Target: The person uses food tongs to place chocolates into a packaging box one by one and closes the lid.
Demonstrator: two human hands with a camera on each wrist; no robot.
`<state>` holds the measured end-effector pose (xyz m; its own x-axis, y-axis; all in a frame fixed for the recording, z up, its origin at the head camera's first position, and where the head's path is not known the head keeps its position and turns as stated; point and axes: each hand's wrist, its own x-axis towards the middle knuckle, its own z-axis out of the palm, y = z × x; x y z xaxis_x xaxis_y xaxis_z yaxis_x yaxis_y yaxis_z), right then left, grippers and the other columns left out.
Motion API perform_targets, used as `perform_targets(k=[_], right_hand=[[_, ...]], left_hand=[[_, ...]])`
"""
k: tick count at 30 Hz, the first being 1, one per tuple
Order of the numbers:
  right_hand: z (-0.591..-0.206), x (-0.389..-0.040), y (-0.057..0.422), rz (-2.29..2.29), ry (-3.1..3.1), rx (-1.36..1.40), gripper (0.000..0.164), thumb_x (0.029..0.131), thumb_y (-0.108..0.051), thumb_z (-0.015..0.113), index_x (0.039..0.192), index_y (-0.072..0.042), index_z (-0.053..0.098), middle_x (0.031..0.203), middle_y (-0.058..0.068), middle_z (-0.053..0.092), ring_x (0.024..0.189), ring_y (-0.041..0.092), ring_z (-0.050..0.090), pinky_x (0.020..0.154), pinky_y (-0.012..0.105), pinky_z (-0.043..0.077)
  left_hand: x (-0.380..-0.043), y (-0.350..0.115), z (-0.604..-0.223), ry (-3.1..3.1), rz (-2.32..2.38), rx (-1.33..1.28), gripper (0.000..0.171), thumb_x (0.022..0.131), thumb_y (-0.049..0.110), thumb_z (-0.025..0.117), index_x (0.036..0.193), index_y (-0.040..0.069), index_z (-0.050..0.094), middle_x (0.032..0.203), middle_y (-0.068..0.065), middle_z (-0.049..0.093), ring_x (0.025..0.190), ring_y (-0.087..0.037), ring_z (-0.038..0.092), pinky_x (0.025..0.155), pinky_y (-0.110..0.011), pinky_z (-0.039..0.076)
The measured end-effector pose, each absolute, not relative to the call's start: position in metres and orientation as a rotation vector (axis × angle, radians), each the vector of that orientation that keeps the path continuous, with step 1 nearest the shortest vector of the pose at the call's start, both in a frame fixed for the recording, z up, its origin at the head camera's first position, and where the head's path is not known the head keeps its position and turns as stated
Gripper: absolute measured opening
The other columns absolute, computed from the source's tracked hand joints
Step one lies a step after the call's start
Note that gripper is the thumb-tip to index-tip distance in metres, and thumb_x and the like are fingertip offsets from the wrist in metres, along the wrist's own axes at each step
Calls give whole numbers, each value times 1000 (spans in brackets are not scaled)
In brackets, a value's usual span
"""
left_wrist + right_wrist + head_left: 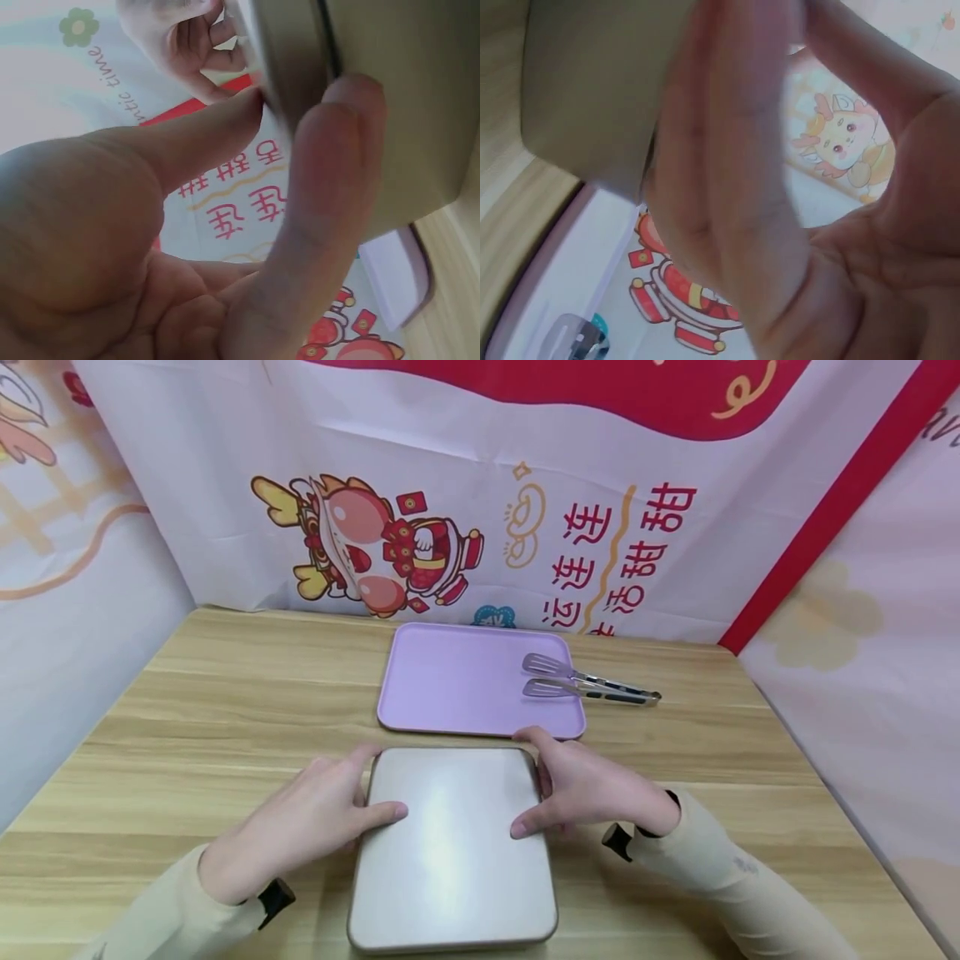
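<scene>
A champagne-coloured rectangular box with a lid [453,868] stands on the table close to me; its inside is hidden. My left hand [311,818] grips its left side near the far corner, the thumb lying over the top. On the opposite side my right hand [577,781] holds the box likewise, its thumb on the top edge. A seam between lid and body shows in the left wrist view, where the left fingers [326,172] press along the box's wall [409,150]. In the right wrist view the right fingers [742,150] lie against the box's other wall [592,97].
Behind the box lies a shallow purple tray [457,681]. Metal tongs with slotted ends and black grips [592,687] rest across its right rim, handle end over the wood-grain table [225,693]. A printed cloth [480,460] hangs along the table's back edge.
</scene>
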<state>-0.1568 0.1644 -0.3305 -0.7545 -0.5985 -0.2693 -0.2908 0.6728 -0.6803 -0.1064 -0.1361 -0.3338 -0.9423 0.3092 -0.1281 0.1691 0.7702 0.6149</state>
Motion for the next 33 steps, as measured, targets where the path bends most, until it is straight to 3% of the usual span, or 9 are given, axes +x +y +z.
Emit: perform_targets(k=[4,7,11,18,33], right_hand=[[-337,-170,169,-871,2388,-747,72,81,-36,75,131,1,40,72,7,58,51,20,59,50,35,49],[-345,-183,174,-960,2311,-722,43,91,-30,65,121,0,53,73,12,59,54,24,60,50,43,49],[-352,-196,179,-1079,2240,-666,29,93,-26,63,110,-2,62,75,19,59,60,29,60,55,48,50],[-355,-205,183,-1229,2166,-555,25,88,-20,69,103,-1,68,77,20,62,67,30,62,63,46,52],[-360,-209,185,-1311,2143,-438,28,82,-23,75,100,-2,70,81,17,65,66,28,65,64,45,52]], left_hand=[[-118,-140,-341,2726,935,386,60,90,36,65,134,0,45,58,5,56,49,-11,53,51,-29,42],[-130,-148,-350,2701,1021,437,48,94,33,60,128,1,53,70,4,59,55,-11,57,53,-29,45],[-146,-160,-363,2632,1188,477,34,95,33,59,116,6,65,80,-1,62,57,-16,60,51,-30,46],[-161,-169,-372,2443,1426,389,37,91,34,64,113,4,68,105,-10,65,79,-19,66,64,-31,52],[-160,-164,-373,2414,1464,306,31,91,28,65,109,2,70,110,-13,64,82,-19,66,65,-32,52]])
